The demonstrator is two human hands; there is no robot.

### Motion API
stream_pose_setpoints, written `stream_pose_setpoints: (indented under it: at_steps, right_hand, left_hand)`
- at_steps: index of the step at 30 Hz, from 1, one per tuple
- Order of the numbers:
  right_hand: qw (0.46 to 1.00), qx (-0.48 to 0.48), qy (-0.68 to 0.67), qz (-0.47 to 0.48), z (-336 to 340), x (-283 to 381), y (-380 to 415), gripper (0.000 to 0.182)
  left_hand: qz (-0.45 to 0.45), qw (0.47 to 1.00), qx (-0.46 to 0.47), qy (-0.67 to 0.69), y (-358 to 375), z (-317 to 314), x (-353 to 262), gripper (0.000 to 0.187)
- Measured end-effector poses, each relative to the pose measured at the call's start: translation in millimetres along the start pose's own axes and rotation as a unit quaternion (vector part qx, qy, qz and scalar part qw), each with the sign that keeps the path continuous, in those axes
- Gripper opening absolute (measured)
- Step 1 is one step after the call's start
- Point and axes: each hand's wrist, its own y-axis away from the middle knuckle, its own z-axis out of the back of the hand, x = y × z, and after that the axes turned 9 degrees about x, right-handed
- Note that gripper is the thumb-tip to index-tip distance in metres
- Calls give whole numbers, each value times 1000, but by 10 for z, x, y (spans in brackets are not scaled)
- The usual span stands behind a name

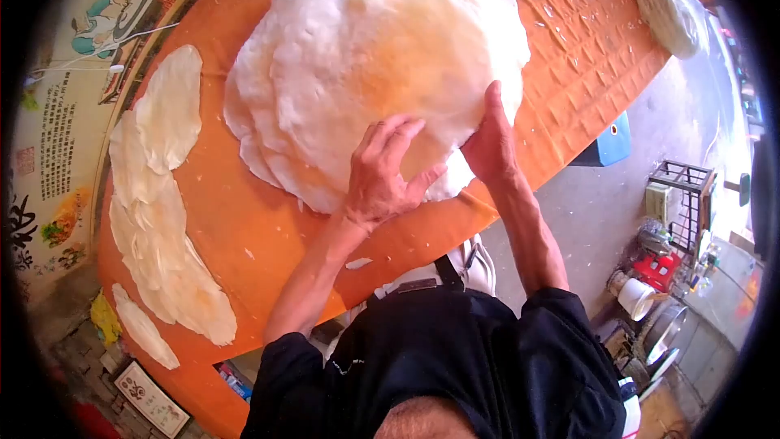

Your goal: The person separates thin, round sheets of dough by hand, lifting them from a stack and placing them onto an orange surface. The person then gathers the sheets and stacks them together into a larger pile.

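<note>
A broad stack of thin, pale round flatbreads lies on the orange-covered table, its layered edges uneven and its top yellowish near the middle. My left hand rests over the near part of the stack, fingers bent and thumb held apart, with nothing seen in it. At the near right edge of the stack is my right hand, turned on its side with its fingers stretched out along the rim. Part of that hand's palm side is hidden.
Long, flattened pale sheets overlap along the table's left side. A plastic-wrapped bundle sits at the far right corner. On the floor to the right are a black metal rack, a white bucket and a red item.
</note>
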Motion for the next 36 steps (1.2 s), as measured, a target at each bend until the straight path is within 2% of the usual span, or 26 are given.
stream_pose_setpoints:
  at_steps: [3, 4, 7, 10, 13, 16, 19, 22, 25, 26, 29, 30, 33, 34, 36]
  right_hand:
    - [998, 51, 17, -16, -53, 1, -22, 68]
    - [997, 67, -33, -19, -47, -13, -32, 58]
    - [986, -2, 164, -27, -109, -71, -79, 48]
    - [980, -29, 195, -7, -203, -66, -94, 51]
    - [972, -37, 232, 6, -249, -9, -78, 56]
    - [956, -48, 290, 9, -297, 13, -83, 56]
    - [960, -34, 278, 21, -349, 18, -71, 45]
    - [957, -38, 285, 36, -355, 64, -44, 30]
    - [938, -48, 343, 31, -349, 44, -17, 25]
    - [915, -52, 395, 71, -387, 3, -18, 21]
    - [855, -40, 513, 68, -432, 14, 12, 15]
    - [842, -24, 529, 104, -434, -14, 13, 10]
    - [824, 8, 502, 263, -582, -102, -28, 9]
    - [825, 3, 514, 234, -571, -102, -24, 7]
    - [822, -8, 540, 179, -462, -49, -22, 7]
  left_hand:
    - [19, 999, -26, 15, -37, -35, 31, 50]
    - [24, 999, -28, 29, -44, -29, 6, 48]
    - [53, 996, -38, 66, -76, 3, -65, 43]
    - [96, 990, -41, 94, -62, -54, -16, 36]
    - [74, 986, -14, 147, -73, -21, 11, 30]
    - [78, 981, -44, 172, -105, -42, -19, 22]
    - [136, 954, -60, 259, -141, -21, -30, 21]
    - [106, 960, -42, 255, -195, 14, 14, 20]
    - [135, 956, -66, 251, -315, 72, -142, 23]
    - [168, 941, -73, 285, -346, 68, -149, 26]
    - [162, 962, -67, 210, -361, 117, -156, 28]
    - [129, 965, -81, 213, -347, 115, -167, 28]
    - [172, 965, -119, 157, -341, 164, -292, 25]
    - [228, 947, -126, 189, -363, 223, -341, 22]
    - [226, 937, -139, 229, -282, 277, -162, 18]
